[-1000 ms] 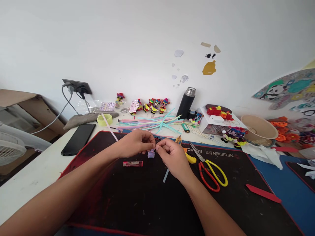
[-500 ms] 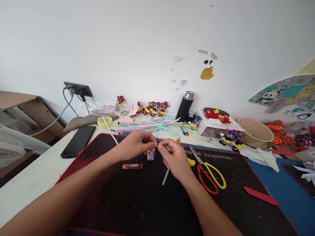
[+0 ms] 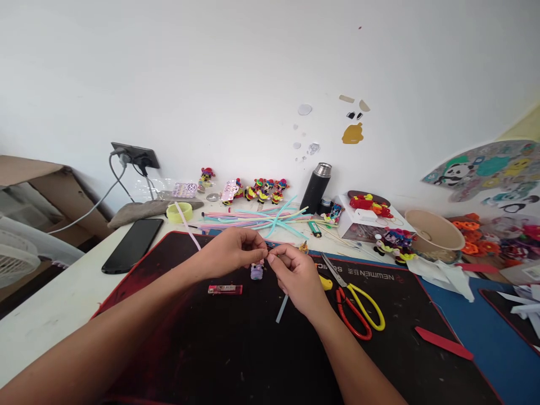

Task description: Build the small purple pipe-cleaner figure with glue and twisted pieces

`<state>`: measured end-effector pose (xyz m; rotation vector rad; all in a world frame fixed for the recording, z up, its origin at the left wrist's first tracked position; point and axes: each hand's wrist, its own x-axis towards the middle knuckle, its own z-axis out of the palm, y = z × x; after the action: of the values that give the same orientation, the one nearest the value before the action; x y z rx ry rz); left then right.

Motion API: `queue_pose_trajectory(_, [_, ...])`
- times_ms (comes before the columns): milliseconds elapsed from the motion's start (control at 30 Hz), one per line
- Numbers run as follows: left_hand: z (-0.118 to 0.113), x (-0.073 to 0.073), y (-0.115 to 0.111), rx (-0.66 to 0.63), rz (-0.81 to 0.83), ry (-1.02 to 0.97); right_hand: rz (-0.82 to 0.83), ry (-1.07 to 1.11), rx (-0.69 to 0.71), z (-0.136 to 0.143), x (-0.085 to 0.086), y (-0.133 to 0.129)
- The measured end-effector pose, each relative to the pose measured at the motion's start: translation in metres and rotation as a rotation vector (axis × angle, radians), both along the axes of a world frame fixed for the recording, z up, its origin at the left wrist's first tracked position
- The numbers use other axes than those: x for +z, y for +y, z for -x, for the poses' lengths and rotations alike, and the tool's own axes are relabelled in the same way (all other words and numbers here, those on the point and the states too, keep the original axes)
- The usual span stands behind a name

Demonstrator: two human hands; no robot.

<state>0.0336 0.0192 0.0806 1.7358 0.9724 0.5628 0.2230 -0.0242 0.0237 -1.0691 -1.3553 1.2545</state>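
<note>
My left hand point(image 3: 232, 256) and my right hand point(image 3: 295, 275) meet fingertip to fingertip over a black desk mat point(image 3: 236, 349). Both pinch a small piece between them; it is too small to make out. A little purple figure point(image 3: 256, 271) hangs just below the fingertips. A pale blue straw piece point(image 3: 282, 308) lies under my right hand. A red lighter point(image 3: 225, 289) lies on the mat below my left hand.
Red and yellow scissors point(image 3: 358, 304) lie right of my right hand. Coloured straws point(image 3: 261, 218), a black flask point(image 3: 315, 188), small figures point(image 3: 261, 190), a phone point(image 3: 133, 244), a white box point(image 3: 367, 222) and a paper bowl point(image 3: 434, 236) stand behind. A red strip point(image 3: 444, 343) lies at right.
Both hands stay joined at the fingertips with only slight finger movement. The camera has tilted, so the desk sits lower in the picture.
</note>
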Motion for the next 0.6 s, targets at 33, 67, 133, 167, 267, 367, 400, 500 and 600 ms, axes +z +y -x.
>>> queue_pose_trajectory(33, [0.0, 0.0, 0.0001, -0.003, 0.002, -0.001, 0.0, -0.004, 0.003, -0.0001, -0.0003, 0.0])
queue_pose_trajectory(67, [0.0001, 0.0001, 0.0001, -0.006, 0.003, 0.0, -0.001, -0.01, 0.006, -0.0001, -0.0006, 0.0])
queue_pose_trajectory(133, [0.0003, 0.0003, 0.0004, -0.008, -0.005, 0.007, -0.004, -0.032, 0.015, 0.0001, -0.0011, -0.0002])
queue_pose_trajectory(167, [0.0005, 0.0003, 0.0005, -0.007, -0.015, 0.011, -0.006, -0.045, 0.017, 0.0004, -0.0014, -0.0003])
queue_pose_trajectory(267, [0.0008, -0.0006, 0.001, -0.008, -0.052, 0.021, -0.006, -0.079, 0.02, 0.0015, -0.0018, -0.0005])
queue_pose_trajectory(367, [0.0004, -0.0018, 0.0014, -0.011, -0.061, 0.021, -0.005, -0.088, 0.017, 0.0018, -0.0014, -0.0004])
queue_pose_trajectory(400, [0.0002, -0.0021, 0.0016, -0.011, -0.051, 0.016, -0.005, -0.086, 0.013, 0.0017, -0.0013, -0.0004])
queue_pose_trajectory(500, [0.0002, -0.0019, 0.0021, -0.016, -0.007, -0.01, -0.009, -0.071, -0.009, 0.001, -0.0015, -0.0003])
queue_pose_trajectory(600, [0.0016, -0.0012, 0.0023, -0.04, 0.019, -0.022, -0.019, -0.049, -0.041, 0.0009, -0.0035, -0.0002])
